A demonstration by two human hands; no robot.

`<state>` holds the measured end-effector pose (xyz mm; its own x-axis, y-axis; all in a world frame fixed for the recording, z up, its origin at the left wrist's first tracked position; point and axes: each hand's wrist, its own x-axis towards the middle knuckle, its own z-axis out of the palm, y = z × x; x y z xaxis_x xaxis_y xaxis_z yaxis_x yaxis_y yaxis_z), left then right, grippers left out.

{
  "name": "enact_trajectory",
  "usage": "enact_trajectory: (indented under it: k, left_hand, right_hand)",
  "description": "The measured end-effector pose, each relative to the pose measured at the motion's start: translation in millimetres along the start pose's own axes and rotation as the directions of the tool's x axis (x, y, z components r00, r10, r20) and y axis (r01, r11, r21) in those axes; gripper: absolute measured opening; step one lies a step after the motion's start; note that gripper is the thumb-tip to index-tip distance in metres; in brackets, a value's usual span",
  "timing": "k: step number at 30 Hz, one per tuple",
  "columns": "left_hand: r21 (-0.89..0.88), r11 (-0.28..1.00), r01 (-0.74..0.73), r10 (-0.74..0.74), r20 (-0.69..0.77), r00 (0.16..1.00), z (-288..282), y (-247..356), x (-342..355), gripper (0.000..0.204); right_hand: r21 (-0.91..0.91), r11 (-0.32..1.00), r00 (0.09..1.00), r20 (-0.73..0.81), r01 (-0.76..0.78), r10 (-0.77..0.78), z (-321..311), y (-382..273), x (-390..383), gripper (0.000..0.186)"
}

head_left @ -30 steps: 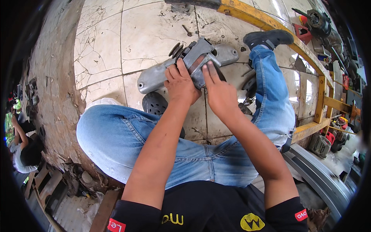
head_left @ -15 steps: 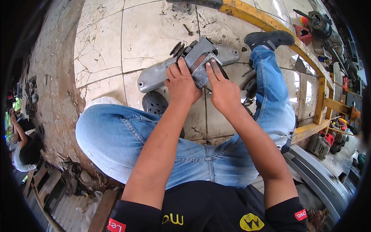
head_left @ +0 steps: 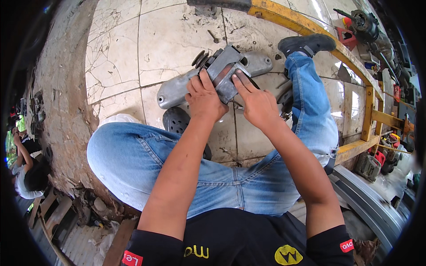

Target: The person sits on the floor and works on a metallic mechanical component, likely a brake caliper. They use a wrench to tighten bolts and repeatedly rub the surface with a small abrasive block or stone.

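Observation:
A grey metal alternator (head_left: pixel 228 55), with a reddish-brown band around its middle and a dark grooved pulley (head_left: pixel 200 59) at its left, lies tilted over a long cast-metal cover (head_left: pixel 174 90) on the tiles. My left hand (head_left: pixel 205 98) is closed around the near left side of the alternator, its fingers over the housing and its thumb hidden. My right hand (head_left: pixel 256 101) grips the near right side. Its index and middle fingers press along the housing's upper face, while the other fingers bend; the thumb is out of sight.
A bolt (head_left: pixel 214 37) lies beyond the alternator. A yellow metal frame (head_left: pixel 306 25) curves along the far right. My shod feet (head_left: pixel 306 44) flank the parts. Tools and a red stand (head_left: pixel 346 38) lie at right. Another person (head_left: pixel 31 170) is at far left.
The view has shifted slightly. My right fingertips have slid a little toward the left on the alternator's housing; my left hand keeps its grip.

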<state>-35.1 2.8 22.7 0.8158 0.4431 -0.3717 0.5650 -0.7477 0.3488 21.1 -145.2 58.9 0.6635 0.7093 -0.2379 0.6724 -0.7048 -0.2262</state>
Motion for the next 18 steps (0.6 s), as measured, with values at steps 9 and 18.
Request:
enact_trajectory:
  k: [9, 18]
  left_hand:
    - [-0.028, 1.000, -0.004, 0.005, 0.041, 0.999, 1.4, -7.1, 0.9, 0.132]
    - [-0.117, 0.993, 0.004, -0.003, 0.011, 1.000, -0.6, -5.4, 0.3, 0.134]
  right_hand:
    - [0.129, 0.989, 0.996, -0.046, 0.078, -0.073, 10.5, -2.7, -18.4, 0.074]
    - [0.317, 0.948, 0.981, -0.186, 0.010, 0.052, 22.7, -6.6, -21.7, 0.063]
